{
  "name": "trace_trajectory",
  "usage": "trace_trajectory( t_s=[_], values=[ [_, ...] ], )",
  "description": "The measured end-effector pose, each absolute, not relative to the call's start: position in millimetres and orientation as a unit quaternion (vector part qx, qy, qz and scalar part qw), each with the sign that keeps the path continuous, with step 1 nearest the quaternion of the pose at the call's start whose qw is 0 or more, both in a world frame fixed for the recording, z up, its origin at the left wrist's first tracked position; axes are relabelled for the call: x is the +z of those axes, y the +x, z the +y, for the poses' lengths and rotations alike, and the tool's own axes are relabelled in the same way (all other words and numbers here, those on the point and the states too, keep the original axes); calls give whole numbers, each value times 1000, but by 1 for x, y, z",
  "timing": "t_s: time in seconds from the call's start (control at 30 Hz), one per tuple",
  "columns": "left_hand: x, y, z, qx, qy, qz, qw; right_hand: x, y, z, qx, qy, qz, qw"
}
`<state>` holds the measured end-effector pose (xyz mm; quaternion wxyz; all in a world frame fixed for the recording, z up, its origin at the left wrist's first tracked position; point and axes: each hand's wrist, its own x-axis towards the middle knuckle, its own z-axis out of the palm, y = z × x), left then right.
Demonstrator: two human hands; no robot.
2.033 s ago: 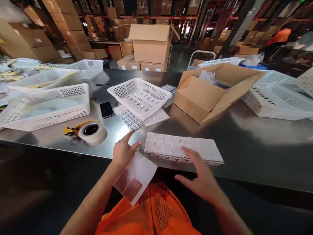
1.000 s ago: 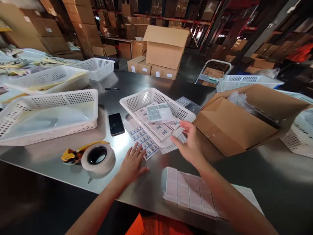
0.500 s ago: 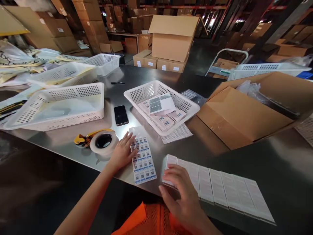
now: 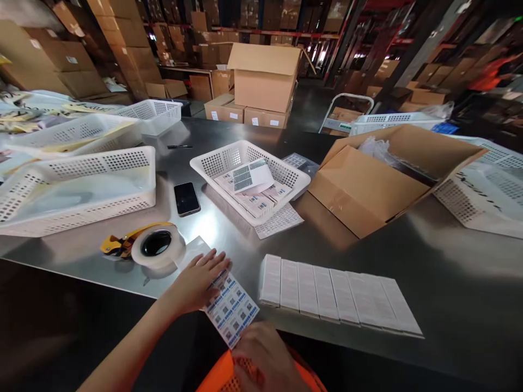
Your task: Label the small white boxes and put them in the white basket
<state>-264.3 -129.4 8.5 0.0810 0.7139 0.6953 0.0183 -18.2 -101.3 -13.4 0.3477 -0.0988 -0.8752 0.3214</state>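
label sheet partly under left hand, labels' print too small to read, right hand fingers hidden

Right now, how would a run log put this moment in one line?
left hand flat on label sheet | right hand off table, empty | white boxes in row

Left hand: flat, palm down, fingers spread a little, arm stretched forward.
Right hand: low, close to the body, fingers curled.
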Motion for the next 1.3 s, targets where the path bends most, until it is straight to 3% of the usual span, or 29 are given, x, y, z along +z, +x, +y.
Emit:
trace_trajectory(
  t_s=[0.17,0.3,0.47,0.6,0.77,0.87,1.0,1.3],
  values=[
    [22,-261,-124,0,714,697,66,-12,-17,-106,343,-105,-879,312],
    [40,-266,-161,-12,688,723,65,3,-6,-110,358,-140,-864,326],
    [59,-273,-226,238,509,804,194,16,4,-111,403,-248,-790,389],
    [62,-241,-229,368,462,745,310,20,-11,-98,553,-323,-675,365],
    [53,-215,-208,361,493,703,365,23,-49,-71,736,-292,-457,405],
    [51,-216,-199,375,493,662,422,27,-60,-63,730,-325,-418,431],
    [43,-218,-188,498,403,603,476,32,-60,-67,713,-347,-430,433],
    [14,-212,-170,525,394,632,412,26,-51,-68,696,-377,-447,417]
  ],
)
